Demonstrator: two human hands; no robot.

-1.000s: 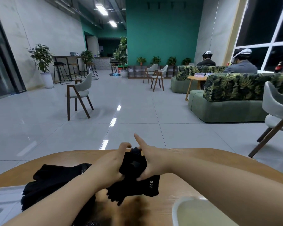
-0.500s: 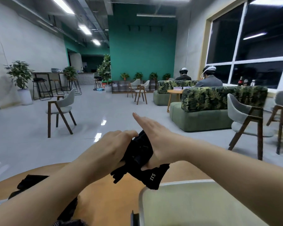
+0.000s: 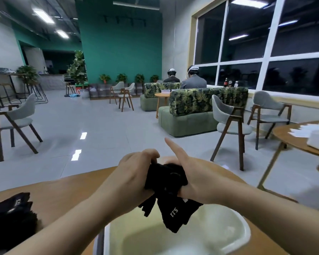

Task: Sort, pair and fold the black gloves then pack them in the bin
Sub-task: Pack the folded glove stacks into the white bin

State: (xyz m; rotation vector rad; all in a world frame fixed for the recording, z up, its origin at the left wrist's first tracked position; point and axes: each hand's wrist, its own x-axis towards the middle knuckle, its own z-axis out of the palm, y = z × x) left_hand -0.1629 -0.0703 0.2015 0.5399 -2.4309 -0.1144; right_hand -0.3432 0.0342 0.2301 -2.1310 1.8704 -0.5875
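Both hands' grip [image 3: 166, 179] holds folded gloves [image 3: 170, 196] above bin [image 3: 245, 234].

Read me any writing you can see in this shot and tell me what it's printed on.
"5.11", seen upside down, on the cuff of the folded black gloves held over the bin.
"5.11", turned sideways, on the cuff of the glove pile at the left on the table.
Bottle labels on the windowsill: too small to read.

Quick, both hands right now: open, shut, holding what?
Left hand: grips the folded black gloves.
Right hand: holds the same gloves, index finger straight, over the bin.
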